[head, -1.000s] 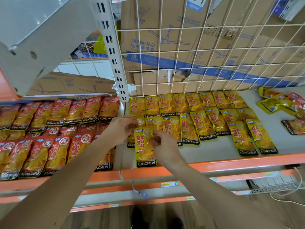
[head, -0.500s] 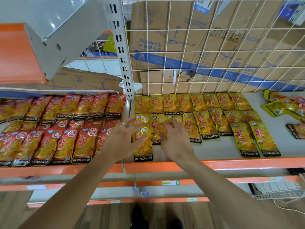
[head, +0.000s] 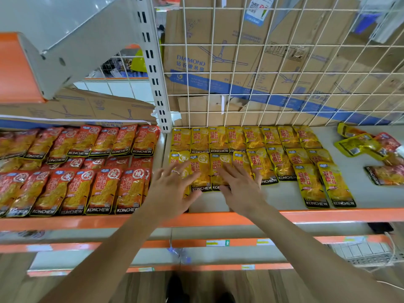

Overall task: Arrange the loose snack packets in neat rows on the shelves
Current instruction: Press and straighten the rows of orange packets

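Hands (head: 172, 189) — spread over yellow packets (head: 202, 169)

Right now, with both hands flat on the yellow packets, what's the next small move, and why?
Probably lift the right hand and reach for the loose packets jumbled at far right. The yellow packets under it and the left hand look lined up, and the front row holds only two.
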Action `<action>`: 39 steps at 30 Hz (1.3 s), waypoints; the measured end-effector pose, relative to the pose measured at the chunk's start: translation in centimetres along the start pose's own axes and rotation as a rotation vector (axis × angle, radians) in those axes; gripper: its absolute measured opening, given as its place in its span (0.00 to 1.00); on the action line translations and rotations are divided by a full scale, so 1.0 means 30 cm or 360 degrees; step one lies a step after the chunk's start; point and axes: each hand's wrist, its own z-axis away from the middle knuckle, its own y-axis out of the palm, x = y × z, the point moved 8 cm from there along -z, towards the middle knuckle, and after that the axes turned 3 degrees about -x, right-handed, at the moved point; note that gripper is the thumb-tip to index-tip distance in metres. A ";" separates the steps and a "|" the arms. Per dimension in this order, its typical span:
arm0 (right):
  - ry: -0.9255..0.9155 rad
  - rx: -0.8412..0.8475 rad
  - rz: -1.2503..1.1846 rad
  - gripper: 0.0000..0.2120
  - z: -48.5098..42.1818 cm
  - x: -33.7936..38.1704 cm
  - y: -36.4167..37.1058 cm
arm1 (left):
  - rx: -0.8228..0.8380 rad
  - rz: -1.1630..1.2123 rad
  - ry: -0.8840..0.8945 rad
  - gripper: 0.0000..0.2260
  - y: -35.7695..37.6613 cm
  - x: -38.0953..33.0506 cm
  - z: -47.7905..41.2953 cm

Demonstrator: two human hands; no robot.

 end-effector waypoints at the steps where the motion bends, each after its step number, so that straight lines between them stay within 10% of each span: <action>1: -0.0010 0.0057 0.0041 0.23 0.002 -0.013 0.008 | -0.0019 -0.0028 0.0053 0.25 0.010 -0.031 -0.010; 18: 0.0116 -0.0034 0.0156 0.25 0.074 -0.305 -0.086 | -0.0106 -0.0146 0.0316 0.26 0.106 -0.371 -0.182; 39: 0.0015 -0.0116 0.0045 0.27 0.122 -0.298 -0.154 | -0.0338 0.0025 -0.0017 0.27 0.073 -0.373 -0.168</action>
